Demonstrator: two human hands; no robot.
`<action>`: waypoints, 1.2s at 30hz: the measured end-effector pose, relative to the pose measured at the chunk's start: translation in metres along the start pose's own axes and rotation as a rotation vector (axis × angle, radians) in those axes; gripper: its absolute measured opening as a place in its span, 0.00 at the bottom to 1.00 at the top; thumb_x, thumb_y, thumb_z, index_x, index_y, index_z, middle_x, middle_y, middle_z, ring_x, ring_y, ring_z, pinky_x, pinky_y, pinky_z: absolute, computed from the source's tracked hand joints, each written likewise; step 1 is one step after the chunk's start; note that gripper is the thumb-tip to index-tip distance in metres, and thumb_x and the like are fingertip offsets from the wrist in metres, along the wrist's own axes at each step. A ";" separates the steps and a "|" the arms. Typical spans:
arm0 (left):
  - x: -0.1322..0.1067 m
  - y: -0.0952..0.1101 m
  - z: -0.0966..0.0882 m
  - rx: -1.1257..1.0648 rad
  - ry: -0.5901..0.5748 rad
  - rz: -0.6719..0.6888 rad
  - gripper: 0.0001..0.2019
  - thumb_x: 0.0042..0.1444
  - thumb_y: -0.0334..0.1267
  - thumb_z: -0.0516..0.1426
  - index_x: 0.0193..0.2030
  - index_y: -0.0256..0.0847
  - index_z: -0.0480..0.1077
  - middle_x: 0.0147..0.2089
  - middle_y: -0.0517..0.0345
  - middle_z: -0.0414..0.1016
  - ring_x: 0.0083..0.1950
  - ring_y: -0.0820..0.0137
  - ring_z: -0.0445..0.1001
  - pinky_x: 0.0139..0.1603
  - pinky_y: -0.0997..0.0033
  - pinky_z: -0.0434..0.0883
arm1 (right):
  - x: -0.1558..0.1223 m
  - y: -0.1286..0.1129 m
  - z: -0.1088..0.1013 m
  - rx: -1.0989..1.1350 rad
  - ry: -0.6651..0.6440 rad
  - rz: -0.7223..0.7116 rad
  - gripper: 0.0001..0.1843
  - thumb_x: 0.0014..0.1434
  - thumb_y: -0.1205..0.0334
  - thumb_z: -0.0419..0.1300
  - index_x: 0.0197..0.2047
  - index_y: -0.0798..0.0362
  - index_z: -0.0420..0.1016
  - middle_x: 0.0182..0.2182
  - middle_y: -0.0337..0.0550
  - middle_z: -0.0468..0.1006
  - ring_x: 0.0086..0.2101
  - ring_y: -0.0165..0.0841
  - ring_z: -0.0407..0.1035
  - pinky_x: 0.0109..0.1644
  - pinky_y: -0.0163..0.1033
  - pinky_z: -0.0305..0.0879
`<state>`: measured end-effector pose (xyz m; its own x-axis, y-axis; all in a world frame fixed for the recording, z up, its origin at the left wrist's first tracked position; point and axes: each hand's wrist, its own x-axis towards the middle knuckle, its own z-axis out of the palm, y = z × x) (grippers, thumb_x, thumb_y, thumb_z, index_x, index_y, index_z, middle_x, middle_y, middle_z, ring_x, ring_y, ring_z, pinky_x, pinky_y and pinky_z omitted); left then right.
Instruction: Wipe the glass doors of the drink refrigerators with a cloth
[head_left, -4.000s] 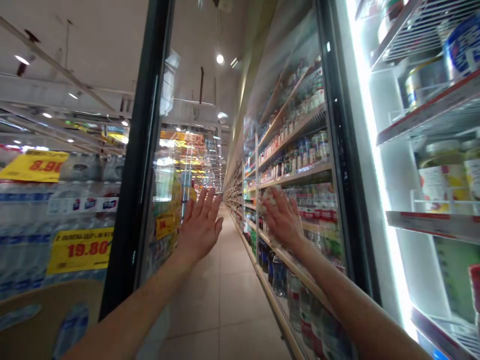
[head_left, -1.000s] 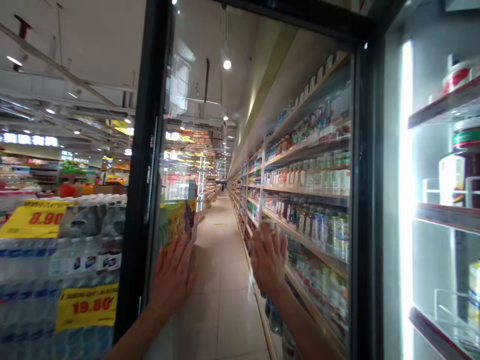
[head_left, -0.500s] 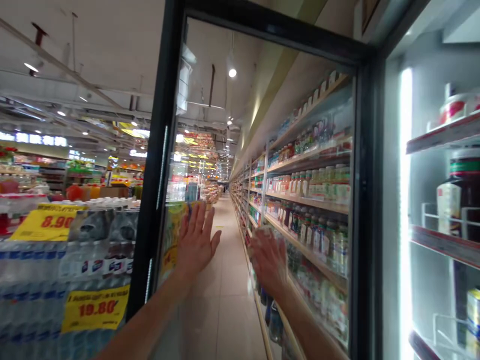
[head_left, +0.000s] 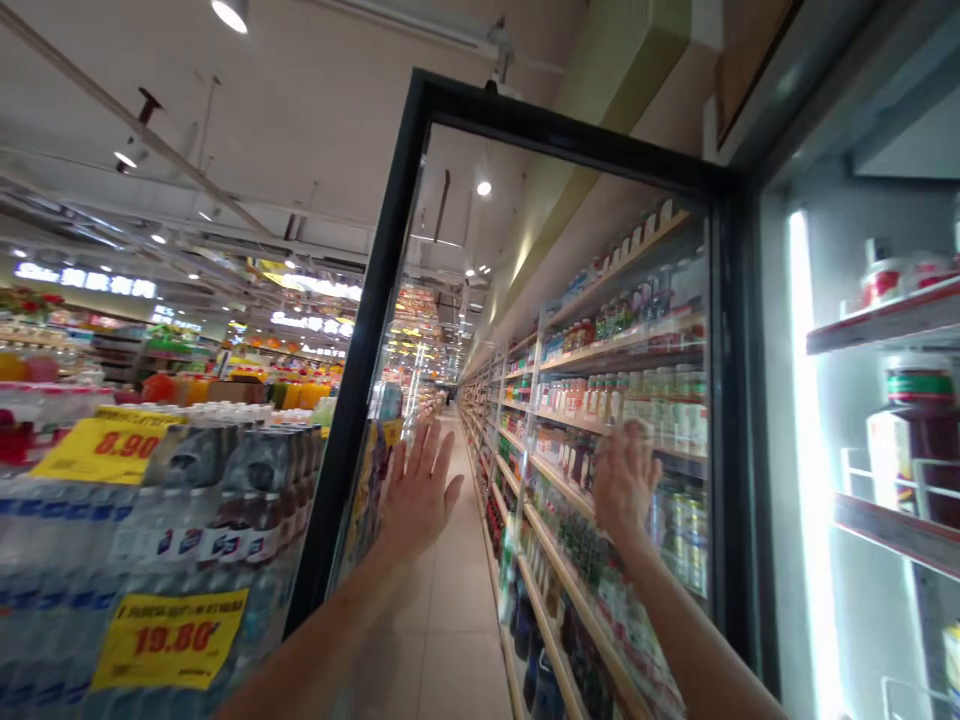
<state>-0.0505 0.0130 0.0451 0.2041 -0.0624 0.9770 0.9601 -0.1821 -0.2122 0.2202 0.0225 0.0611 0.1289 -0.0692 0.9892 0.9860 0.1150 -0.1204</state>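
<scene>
An open fridge door (head_left: 360, 380) with a black frame and a glass pane (head_left: 540, 250) stands in front of me. My left hand (head_left: 420, 492) lies flat on the glass near the frame's left side, fingers spread and pointing up, holding nothing. My right hand (head_left: 625, 482) presses on the glass further right, close to the hinge side. A pale cloth (head_left: 634, 428) peeks out from under its fingertips. Both forearms reach up from the bottom of the view.
Stacked packs of bottled water (head_left: 187, 500) with yellow price tags (head_left: 169, 635) fill the left. The lit fridge interior (head_left: 885, 420) with jars on its shelves is at the right. Through the glass I see a long aisle floor (head_left: 450, 620) and stocked shelves (head_left: 592, 440).
My right hand has slid to the right and upward across the glass. My left hand has stayed flat on the pane at about the same height. The view has tilted up and left.
</scene>
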 end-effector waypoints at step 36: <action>0.043 -0.033 -0.016 -0.012 0.033 0.032 0.23 0.62 0.38 0.44 0.63 0.35 0.55 0.65 0.46 0.57 0.67 0.62 0.53 0.66 0.55 0.50 | 0.033 -0.069 0.003 0.305 -0.038 -0.560 0.15 0.61 0.61 0.48 0.48 0.50 0.71 0.58 0.41 0.65 0.63 0.35 0.48 0.65 0.48 0.44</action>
<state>-0.0764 0.0010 0.0935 0.2278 -0.1009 0.9685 0.9507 -0.1917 -0.2436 0.1562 0.0153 0.1023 -0.4064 -0.1660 0.8985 0.8281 0.3485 0.4390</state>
